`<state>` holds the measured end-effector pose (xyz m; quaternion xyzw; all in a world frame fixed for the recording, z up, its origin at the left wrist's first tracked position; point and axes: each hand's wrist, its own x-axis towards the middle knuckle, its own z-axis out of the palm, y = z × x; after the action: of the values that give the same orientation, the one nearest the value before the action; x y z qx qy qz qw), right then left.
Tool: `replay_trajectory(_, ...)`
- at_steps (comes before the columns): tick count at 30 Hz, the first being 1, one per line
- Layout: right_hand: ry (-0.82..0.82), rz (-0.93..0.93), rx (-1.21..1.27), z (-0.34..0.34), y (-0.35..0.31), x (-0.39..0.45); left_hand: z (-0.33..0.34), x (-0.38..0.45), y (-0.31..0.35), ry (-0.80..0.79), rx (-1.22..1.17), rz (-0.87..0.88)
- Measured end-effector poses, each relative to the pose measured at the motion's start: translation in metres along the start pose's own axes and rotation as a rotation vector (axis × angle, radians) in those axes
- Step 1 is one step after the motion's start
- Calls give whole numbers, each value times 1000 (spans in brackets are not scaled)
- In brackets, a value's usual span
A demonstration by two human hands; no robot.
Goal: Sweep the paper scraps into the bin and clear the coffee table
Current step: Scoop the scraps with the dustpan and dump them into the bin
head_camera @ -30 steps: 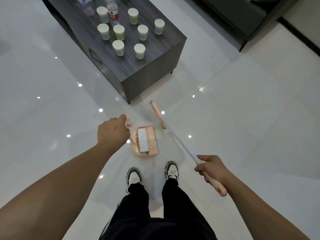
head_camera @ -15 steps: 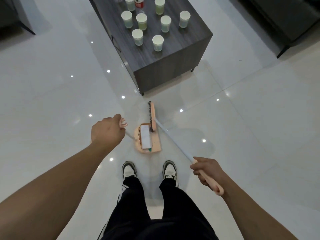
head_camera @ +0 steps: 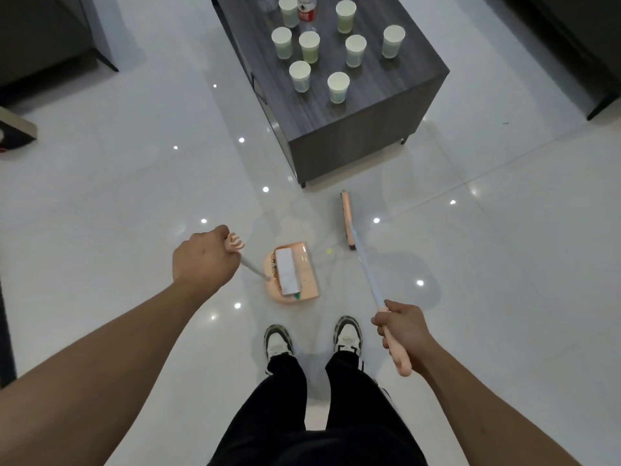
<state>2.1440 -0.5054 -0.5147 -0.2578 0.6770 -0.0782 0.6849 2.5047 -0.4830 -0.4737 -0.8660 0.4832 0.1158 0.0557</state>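
My left hand [head_camera: 201, 262] grips the peach handle of a long-handled dustpan [head_camera: 304, 280] that stands on the white floor just ahead of my shoes. A white paper strip [head_camera: 287, 275] and a small green scrap lie in the pan. My right hand [head_camera: 405, 327] holds the peach grip of a broom; its pale shaft runs up to the broom head [head_camera: 346, 220], which sits on the floor to the right of the pan. A tiny yellow scrap [head_camera: 329, 251] lies between pan and broom head. The dark coffee table [head_camera: 366, 105] carries several paper cups [head_camera: 337, 87] and a bottle [head_camera: 306, 10].
Dark sofas stand at the far left [head_camera: 47, 38] and far right [head_camera: 578, 45]. A low dark object [head_camera: 15, 132] sits at the left edge. My shoes [head_camera: 347, 338] are right behind the pan. Glossy white tiles spread all around.
The broom head has moved off the dustpan to the right, onto the floor. The view has shifted, so the table sits further right. Both hands keep their grips.
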Motion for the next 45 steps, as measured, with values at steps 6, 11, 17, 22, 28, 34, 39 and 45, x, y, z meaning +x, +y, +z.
replay_trajectory(6, -116, 91, 88, 1, -1, -9, 18, -2, -9, -6, 22, 7)
replay_trajectory(11, -27, 8, -22, 4, 10, -22, 21, -1, -20, 2, 5, -2)
replay_trajectory(17, 52, 8, -87, 11, 10, -13, 20, -9, -23, -12, -9, -1)
replay_trajectory(22, 134, -71, -393, 21, 12, -17, 5, -11, -36, 31, -52, -31)
replay_trajectory(28, 201, -41, -960, 21, 14, -24, -5, -9, -33, -2, -28, -49)
replay_trajectory(34, 184, 55, -1146, 18, 28, -27, 5, -11, -38, -6, -29, -33)
replay_trajectory(39, 62, -48, -1389, 18, 31, -33, 6, -8, -32, 22, -31, -4)
replay_trajectory(45, 33, -122, -1182, 30, 16, -44, 5, -8, -32, 5, -43, -10)
